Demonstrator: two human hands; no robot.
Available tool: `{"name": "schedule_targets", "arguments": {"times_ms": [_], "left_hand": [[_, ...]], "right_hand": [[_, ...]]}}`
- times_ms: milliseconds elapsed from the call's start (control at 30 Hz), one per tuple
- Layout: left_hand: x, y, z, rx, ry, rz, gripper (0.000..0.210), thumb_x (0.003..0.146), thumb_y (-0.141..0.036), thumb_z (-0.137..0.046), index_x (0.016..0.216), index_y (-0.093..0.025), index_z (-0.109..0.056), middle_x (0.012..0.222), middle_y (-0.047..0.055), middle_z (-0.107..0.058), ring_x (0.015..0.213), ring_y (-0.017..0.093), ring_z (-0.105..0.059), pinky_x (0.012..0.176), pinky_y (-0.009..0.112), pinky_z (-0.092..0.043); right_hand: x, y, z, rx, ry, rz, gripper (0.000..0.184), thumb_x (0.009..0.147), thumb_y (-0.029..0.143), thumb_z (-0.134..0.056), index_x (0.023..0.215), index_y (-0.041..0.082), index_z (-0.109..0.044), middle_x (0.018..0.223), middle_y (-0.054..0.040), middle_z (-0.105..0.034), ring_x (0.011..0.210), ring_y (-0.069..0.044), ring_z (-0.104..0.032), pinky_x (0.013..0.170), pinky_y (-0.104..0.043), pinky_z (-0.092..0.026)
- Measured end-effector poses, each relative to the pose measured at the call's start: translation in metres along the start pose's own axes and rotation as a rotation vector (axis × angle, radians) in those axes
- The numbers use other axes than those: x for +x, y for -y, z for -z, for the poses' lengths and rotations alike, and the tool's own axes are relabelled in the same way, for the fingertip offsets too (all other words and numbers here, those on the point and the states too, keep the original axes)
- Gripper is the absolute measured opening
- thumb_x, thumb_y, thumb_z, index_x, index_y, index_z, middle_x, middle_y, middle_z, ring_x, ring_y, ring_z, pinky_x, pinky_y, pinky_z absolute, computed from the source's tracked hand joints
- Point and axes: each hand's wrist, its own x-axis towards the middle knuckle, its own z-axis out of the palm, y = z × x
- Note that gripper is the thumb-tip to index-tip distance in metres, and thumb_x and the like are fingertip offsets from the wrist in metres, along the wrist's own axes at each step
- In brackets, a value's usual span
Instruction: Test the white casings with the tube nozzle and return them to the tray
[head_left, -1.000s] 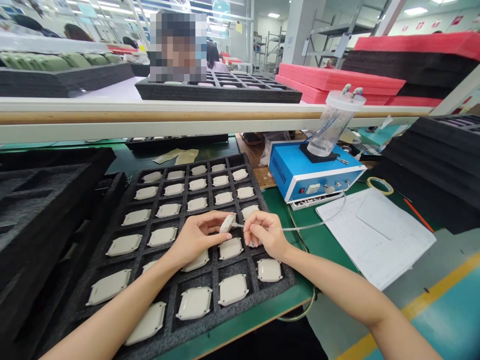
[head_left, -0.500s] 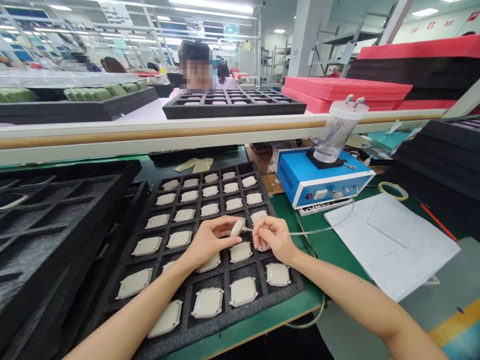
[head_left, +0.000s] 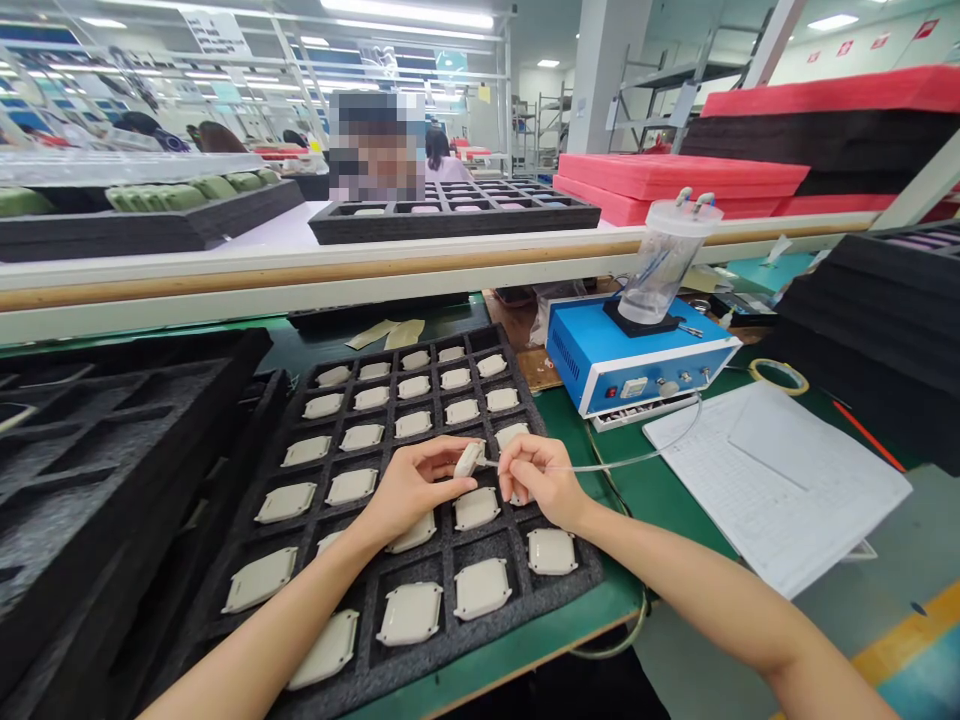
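Note:
My left hand [head_left: 416, 483] pinches a cream watch-case-like part [head_left: 469, 459] on edge between thumb and fingers, above the foam tray. Close on its right, my right hand [head_left: 541, 477] grips the end of a thin clear tube [head_left: 626, 464], whose pale tip points at the part and seems to touch it. Beneath both hands lies a dark foam tray [head_left: 444, 555] divided into square pockets, many with a similar cream part [head_left: 482, 588] lying flat. The tube runs right to a blue machine [head_left: 637, 350] with a clear cylinder [head_left: 664, 265] mounted on top.
At left stand stacked dark foam trays [head_left: 150, 400]. White papers [head_left: 780, 490], a tape roll [head_left: 778, 377] and a red stick [head_left: 870, 436] lie at right. A shelf [head_left: 450, 262] crosses behind, bearing another tray and pink foam sheets [head_left: 675, 177]. People sit beyond it.
The whole view has shifted slightly, so most things appear a little further left. Both hands keep their hold on the cream part and the tube, in nearly the same pose.

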Motion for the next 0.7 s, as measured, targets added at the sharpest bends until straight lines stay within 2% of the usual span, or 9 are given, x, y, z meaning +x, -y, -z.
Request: {"name": "schedule_targets", "arguments": {"times_ms": [567,700], "left_hand": [[0.0003,-0.0011,-0.0009,0.008,0.024,-0.009,0.041,0.059,-0.023,-0.080,0.098,-0.017,-0.069,0.097,0.007,-0.072,0.091,0.021,-0.065,0.084,0.033,-0.052],[0.0014,-0.0001,-0.0004,-0.061,-0.013,-0.013,0.049,0.060,-0.024,-0.080,0.106,-0.017,-0.064,0.097,0.006,-0.071,0.090,0.020,-0.066,0.084,0.033,-0.053]], "right_hand": [[-0.0001,0.0011,0.0001,-0.018,-0.007,0.004,0.009,0.071,0.021,-0.050,0.065,0.016,-0.055,0.046,0.0026,-0.056,0.034,-0.006,-0.039,0.035,-0.018,-0.031],[-0.0021,-0.0010,0.0013,-0.035,-0.127,0.095,0.011,0.074,0.023,-0.051,0.066,0.017,-0.056,0.047,0.0028,-0.056,0.034,-0.006,-0.039,0.036,-0.019,-0.031]]}}
